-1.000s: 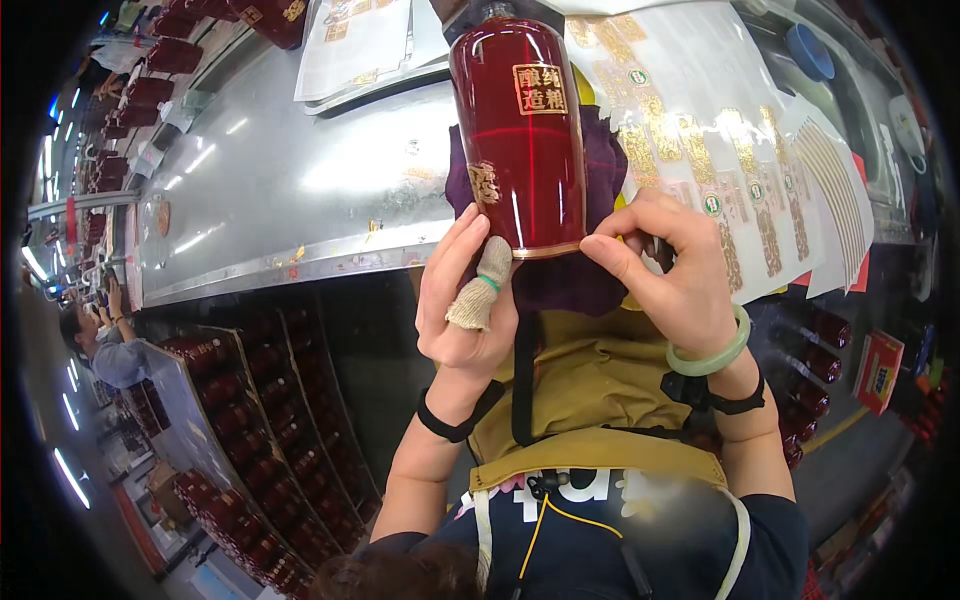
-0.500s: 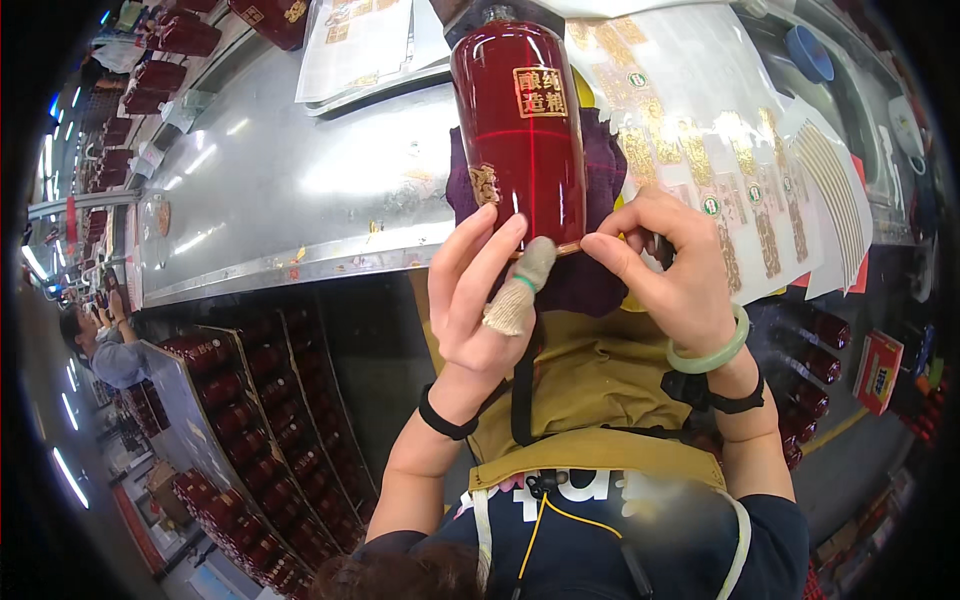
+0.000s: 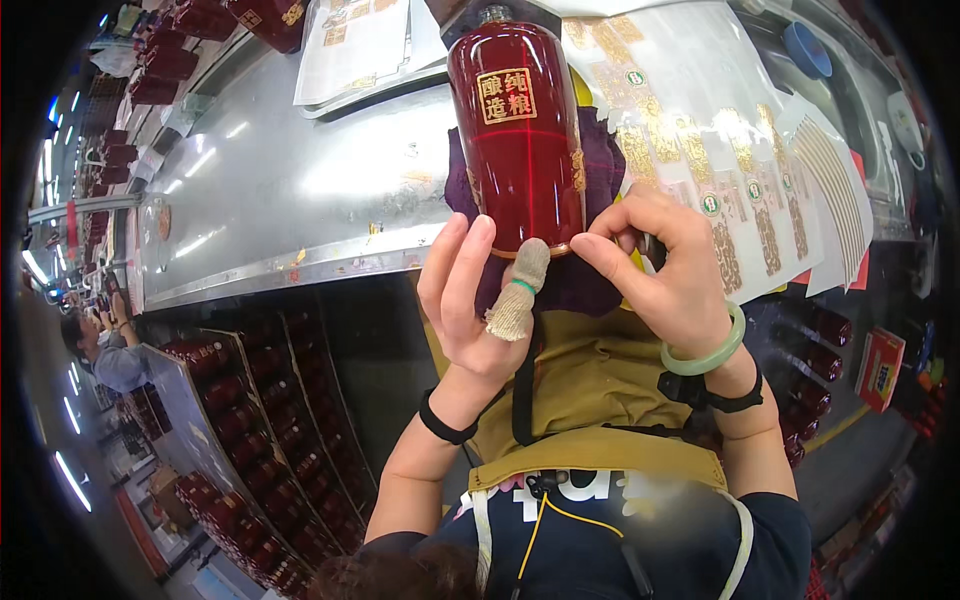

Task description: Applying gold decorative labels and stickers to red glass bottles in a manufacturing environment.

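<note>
Red glass bottle (image 3: 515,155), twelve o'clock, on purple cloth (image 3: 604,160). At its base: left hand (image 3: 475,325), six o'clock; right hand (image 3: 675,270), five.

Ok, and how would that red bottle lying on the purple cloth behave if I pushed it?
The red bottle would probably roll sideways, lying on its rounded side. Its glossy surface may be slippery, though the purple cloth under it might slow it.

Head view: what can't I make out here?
All in the head view:
Resting side of the red bottle: hidden by its own body.
Middle of the purple cloth: covered by the bottle.
Some fingertips of the right hand: tucked behind it.
Part of the upper-left bottle: cut off by the top edge.
</note>
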Available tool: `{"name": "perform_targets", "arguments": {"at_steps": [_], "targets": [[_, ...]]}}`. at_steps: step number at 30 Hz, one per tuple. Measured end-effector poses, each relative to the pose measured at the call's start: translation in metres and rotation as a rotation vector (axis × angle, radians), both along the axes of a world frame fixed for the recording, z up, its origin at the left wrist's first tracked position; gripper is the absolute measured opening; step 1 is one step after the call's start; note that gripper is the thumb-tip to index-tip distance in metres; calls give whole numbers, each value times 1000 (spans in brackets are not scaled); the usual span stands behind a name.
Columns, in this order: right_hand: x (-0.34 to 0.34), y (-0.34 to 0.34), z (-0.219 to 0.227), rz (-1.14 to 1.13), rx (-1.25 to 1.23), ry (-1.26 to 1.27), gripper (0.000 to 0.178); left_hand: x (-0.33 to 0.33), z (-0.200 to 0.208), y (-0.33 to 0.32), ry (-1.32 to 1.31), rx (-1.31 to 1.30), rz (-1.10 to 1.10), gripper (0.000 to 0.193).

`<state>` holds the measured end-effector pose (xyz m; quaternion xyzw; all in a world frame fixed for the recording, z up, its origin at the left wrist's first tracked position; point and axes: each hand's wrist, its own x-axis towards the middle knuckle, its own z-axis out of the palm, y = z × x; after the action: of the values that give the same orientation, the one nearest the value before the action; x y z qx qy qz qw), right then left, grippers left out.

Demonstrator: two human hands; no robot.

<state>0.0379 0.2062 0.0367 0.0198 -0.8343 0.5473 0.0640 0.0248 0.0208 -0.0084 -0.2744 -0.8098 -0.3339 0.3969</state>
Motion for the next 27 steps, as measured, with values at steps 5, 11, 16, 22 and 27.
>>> {"name": "perform_targets", "arguments": {"at_steps": [5,11,16,22,27], "targets": [[-1,0,-2,0,13,13,14,-4,5,-4,-56,-59,-116,31],[-1,7,0,-142,-62,-126,16,-3,-10,-6,-125,143,-83,36],[0,-8,-8,-62,-296,-152,20,2,-15,-7,-175,140,-84,40],[-1,-4,-11,-9,-369,-236,19,4,-16,-6,-199,121,-71,40],[1,-8,-7,-31,-403,-273,17,9,-23,3,-243,272,-5,42]]}}
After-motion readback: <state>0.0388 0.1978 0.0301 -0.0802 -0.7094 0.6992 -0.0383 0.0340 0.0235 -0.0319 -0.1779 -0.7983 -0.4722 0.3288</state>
